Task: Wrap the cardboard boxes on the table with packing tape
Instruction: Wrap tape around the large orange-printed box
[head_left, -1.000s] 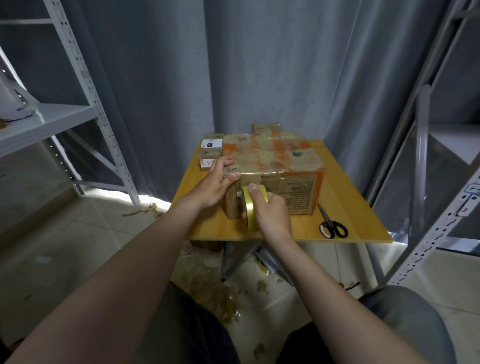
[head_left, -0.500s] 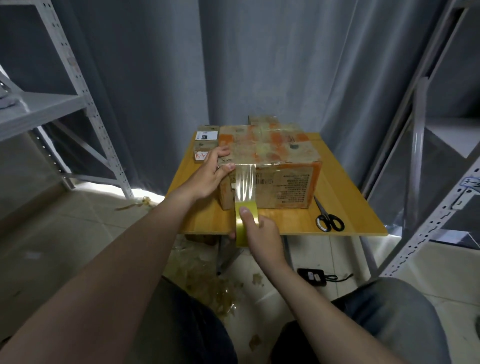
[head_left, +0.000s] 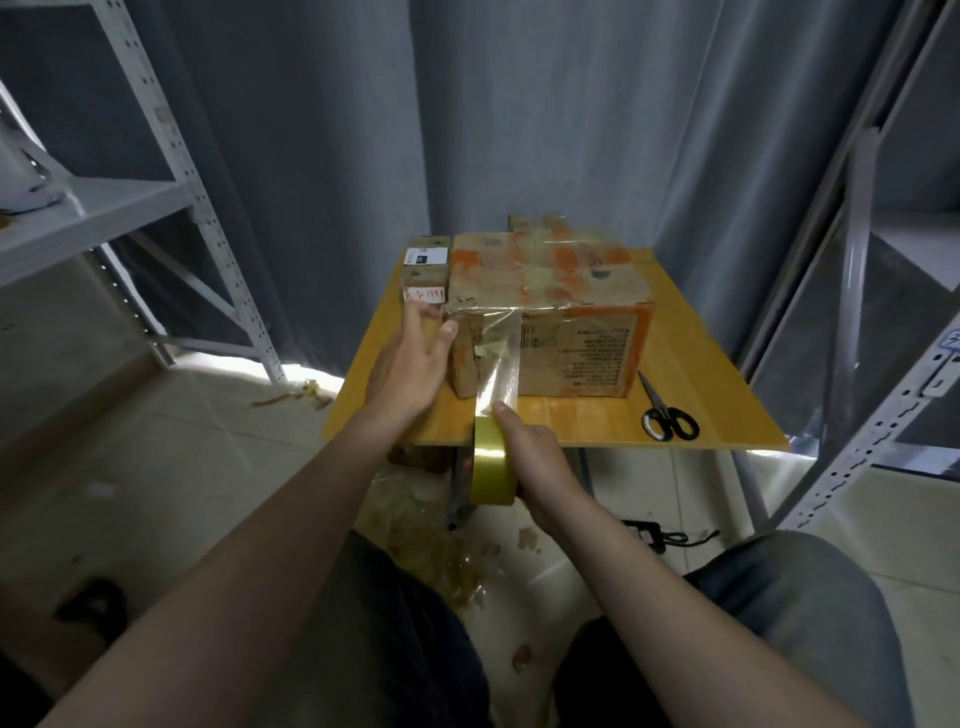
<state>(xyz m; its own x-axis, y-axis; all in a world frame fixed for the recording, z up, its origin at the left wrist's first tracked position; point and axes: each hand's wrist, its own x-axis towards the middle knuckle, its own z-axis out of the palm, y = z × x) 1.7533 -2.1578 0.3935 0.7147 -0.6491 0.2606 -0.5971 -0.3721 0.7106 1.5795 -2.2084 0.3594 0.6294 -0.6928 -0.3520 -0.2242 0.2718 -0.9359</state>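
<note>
Now, with your right hand (head_left: 535, 470) gripping the tape roll (head_left: 491, 470) and your flat left hand (head_left: 410, 364) bracing the box (head_left: 571, 306), keep the strip (head_left: 501, 358) taut and straight.

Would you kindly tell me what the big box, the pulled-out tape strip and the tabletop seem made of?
Big box: brown cardboard, matt, with worn print and glossy tape patches. Tape strip: thin clear plastic film; the box shows through it. Tabletop: probably wood or wood-look laminate, smooth, yellowish, faint grain.
</note>
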